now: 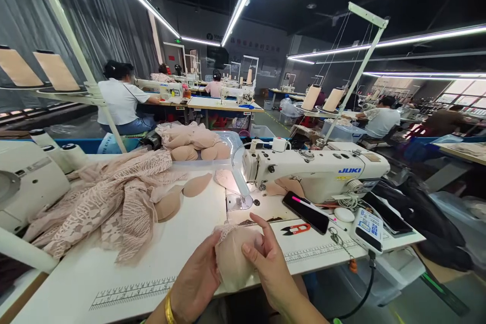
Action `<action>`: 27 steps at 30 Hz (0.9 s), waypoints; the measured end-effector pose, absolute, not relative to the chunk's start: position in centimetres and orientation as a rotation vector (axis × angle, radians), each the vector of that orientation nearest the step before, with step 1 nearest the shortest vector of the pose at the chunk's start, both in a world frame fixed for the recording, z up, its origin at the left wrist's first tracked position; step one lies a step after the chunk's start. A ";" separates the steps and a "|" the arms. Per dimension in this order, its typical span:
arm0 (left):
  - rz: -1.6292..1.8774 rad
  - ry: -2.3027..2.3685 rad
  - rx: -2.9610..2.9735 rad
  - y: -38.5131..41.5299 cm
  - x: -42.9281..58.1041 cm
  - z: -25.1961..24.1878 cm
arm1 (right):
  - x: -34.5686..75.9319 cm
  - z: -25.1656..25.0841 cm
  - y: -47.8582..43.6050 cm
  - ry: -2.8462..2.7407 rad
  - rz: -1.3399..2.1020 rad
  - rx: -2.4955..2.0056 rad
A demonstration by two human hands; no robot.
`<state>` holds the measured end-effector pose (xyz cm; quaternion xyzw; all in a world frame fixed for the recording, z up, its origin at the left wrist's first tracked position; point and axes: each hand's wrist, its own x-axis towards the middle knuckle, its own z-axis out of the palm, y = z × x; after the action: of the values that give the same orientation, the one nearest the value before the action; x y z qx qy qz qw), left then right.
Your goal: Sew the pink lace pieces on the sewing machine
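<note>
Between my two hands, above the front edge of the sewing table, is a beige bra cup [233, 258] with lace at its upper edge. My left hand [197, 273] grips its left side, a gold bracelet on the wrist. My right hand [271, 260] pinches it from the right, thumb on its face and the forefinger raised. Just beyond stands a white sewing machine [315, 169], its needle area lit. Beige lace fabric [132, 197] lies heaped on the left, beside loose bra cups [197, 185]. A clear plastic bin [231, 142] at the back holds more cups.
Red thread snips [296, 229], a black phone [306, 211], a pink-and-white pen [304, 200] and a white power bank [367, 230] lie at right. A printed ruler [132, 291] runs along the front edge. Thread cones [56, 68] stand upper left. Other people work at machines beyond.
</note>
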<state>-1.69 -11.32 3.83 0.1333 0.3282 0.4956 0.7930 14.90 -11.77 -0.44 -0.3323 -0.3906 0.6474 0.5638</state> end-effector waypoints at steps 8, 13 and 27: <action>1.136 0.845 0.269 -10.4 -0.6 2.6 | 15.1 -1.2 -11.1 -0.848 1.581 -0.815; 1.137 0.827 0.243 -10.0 -0.4 2.4 | 15.3 -1.4 -10.6 -0.801 1.620 -0.793; 1.028 0.829 0.497 -8.9 -0.8 3.0 | 16.3 -1.6 -10.0 -0.888 1.645 -0.787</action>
<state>-0.84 -8.95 3.03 0.2283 0.3811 0.4722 0.7613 16.33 -9.98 -1.63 -0.3293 -0.3717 0.6886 0.5285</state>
